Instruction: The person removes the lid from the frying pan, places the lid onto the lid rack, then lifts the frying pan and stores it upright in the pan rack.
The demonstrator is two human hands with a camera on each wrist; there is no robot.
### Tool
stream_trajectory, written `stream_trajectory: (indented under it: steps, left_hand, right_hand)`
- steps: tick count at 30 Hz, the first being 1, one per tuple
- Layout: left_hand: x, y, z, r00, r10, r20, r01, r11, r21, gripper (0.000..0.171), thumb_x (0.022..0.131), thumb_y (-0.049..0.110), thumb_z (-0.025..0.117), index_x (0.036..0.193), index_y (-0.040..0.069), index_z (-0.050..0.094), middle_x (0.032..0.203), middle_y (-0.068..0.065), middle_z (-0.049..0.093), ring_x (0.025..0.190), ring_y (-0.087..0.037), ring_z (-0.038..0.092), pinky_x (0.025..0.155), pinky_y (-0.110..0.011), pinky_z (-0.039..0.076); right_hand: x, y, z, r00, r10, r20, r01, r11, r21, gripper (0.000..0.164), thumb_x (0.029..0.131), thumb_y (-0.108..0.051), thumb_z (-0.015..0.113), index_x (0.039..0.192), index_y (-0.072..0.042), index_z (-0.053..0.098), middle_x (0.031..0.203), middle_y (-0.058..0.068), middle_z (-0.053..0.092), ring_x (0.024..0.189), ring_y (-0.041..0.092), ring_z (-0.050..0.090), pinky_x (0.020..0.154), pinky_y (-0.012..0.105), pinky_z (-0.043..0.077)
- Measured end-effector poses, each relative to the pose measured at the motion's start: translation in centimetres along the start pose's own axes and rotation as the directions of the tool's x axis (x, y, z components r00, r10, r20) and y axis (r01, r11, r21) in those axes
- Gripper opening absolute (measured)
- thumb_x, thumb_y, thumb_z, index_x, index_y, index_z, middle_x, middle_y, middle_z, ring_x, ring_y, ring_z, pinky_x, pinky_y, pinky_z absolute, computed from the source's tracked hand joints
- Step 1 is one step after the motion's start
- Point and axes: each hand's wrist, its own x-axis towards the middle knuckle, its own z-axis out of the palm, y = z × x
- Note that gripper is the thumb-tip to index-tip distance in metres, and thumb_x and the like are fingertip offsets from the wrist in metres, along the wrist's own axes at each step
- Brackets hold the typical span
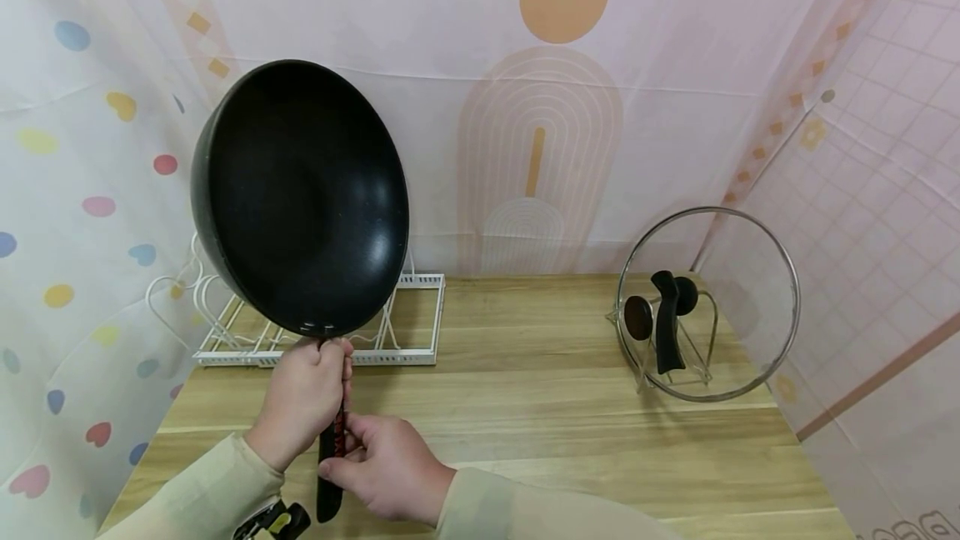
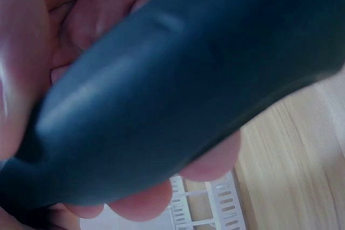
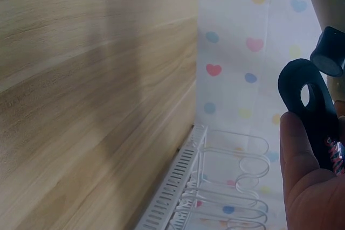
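Note:
A deep black wok point(image 1: 307, 198) is held up at the left in the head view, its inside facing the camera and its handle point(image 1: 330, 500) pointing down. My left hand point(image 1: 300, 394) grips the handle close to the pan. In the left wrist view, its fingers wrap around the dark handle point(image 2: 172, 90). Lower down, my right hand point(image 1: 401, 469) pinches the handle between thumb and fingers. The handle's end point(image 3: 291, 82), with a hanging hole, sticks out past that hand in the right wrist view. Behind and below the wok stands a white wire rack point(image 1: 393, 357), partly hidden.
At the right, a glass lid point(image 1: 783, 348) with a metal rim and black handle stands upright in a small wire stand point(image 1: 712, 332). Everything rests on a wood-grain table point(image 1: 525, 415). Printed curtains point(image 1: 420, 15) hang behind and along both sides.

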Motion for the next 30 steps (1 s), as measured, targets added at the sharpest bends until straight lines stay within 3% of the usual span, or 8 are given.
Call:
stream_trajectory:
  steps: [10,17,30]
  left_hand:
    - [0.14,-0.17,-0.2,1.0,0.021,-0.006,-0.02,0.999,0.047,0.036,0.11,0.019,0.031,0.1,-0.001,0.06,0.071,-0.006,0.06,0.055,-0.022,0.063,0.054,-0.033,0.055]
    - [0.3,-0.31,-0.22,1.0,0.017,-0.009,-0.016,0.999,0.046,0.036,0.11,0.019,0.031,0.099,0.0,0.06,0.07,-0.008,0.061,0.055,-0.021,0.062,0.053,-0.033,0.054]
    - [0.52,-0.81,-0.32,0.998,0.063,-0.025,-0.059,0.987,0.147,0.04,0.11,0.02,0.03,0.089,0.005,0.06,0.064,-0.002,0.06,0.055,-0.019,0.061,0.059,-0.03,0.051]
  right_hand:
    - [0.38,0.17,-0.01,1.0,0.002,0.018,-0.001,0.999,-0.05,0.008,0.096,-0.016,0.074,0.102,-0.01,0.074,0.077,-0.015,0.068,0.066,-0.011,0.053,0.064,0.01,0.047]
    - [0.66,0.22,0.06,0.999,0.003,0.034,-0.001,0.998,-0.057,0.01,0.097,-0.016,0.073,0.105,-0.011,0.074,0.08,-0.012,0.073,0.07,-0.012,0.056,0.065,0.01,0.049]
    - [1.02,0.49,0.25,0.999,0.008,0.045,-0.007,0.999,-0.041,0.011,0.097,-0.014,0.072,0.107,-0.009,0.074,0.075,-0.009,0.07,0.065,-0.01,0.054,0.059,0.011,0.047]
